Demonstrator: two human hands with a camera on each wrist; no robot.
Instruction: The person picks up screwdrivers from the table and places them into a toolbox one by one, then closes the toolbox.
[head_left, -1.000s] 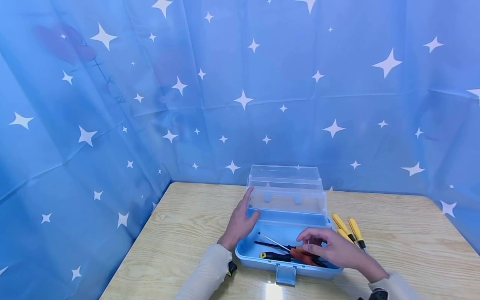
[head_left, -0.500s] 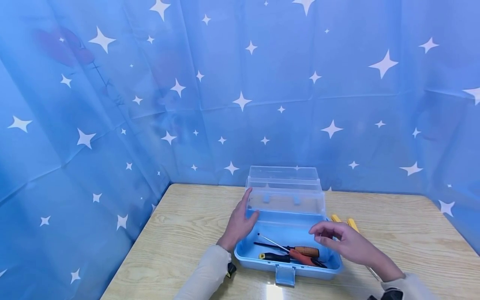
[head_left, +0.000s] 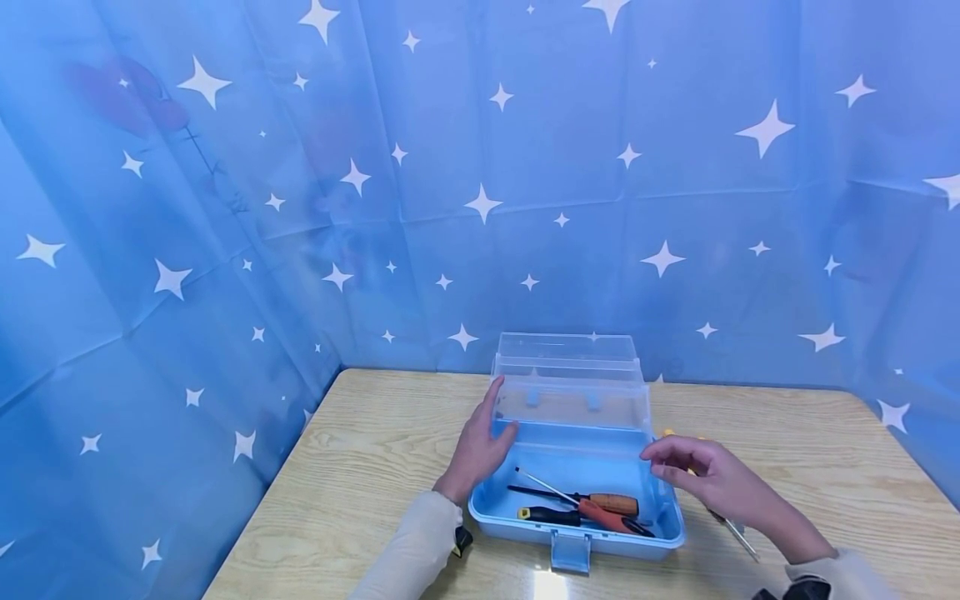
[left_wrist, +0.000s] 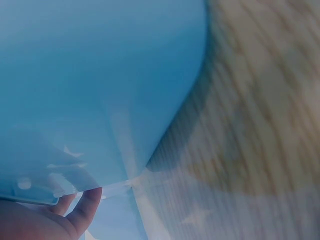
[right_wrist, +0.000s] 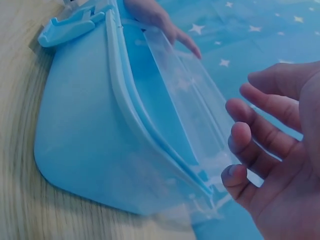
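The light-blue toolbox [head_left: 487, 520] stands on the table, its clear lid [head_left: 573, 396] tipped back. My left hand [head_left: 478, 448] rests at its left rear corner, index finger extended up along the lid's edge and thumb over the rim. Beyond the box's right rim hovers my right hand [head_left: 701, 479], fingers loosely bent around nothing. Inside the box lie a screwdriver with a brown handle [head_left: 613, 503], a thin-shafted tool with a red-orange handle [head_left: 603, 517] and a black-handled tool with a yellow end [head_left: 549, 515]. In the right wrist view, my right fingers [right_wrist: 245, 145] appear beside the lid.
Partly hidden behind my right hand are yellow-handled tools, one with a metal shaft [head_left: 741, 540] showing. A small black-and-yellow object [head_left: 462, 540] sits by my left wrist. The box's latch [head_left: 571, 552] hangs down in front. A starry blue curtain [head_left: 420, 200] backs the wooden table [head_left: 390, 417].
My right hand has moved right, from over the tools inside the box to outside its right rim, uncovering the brown handle and covering the yellow handles. The left hand stays in place.
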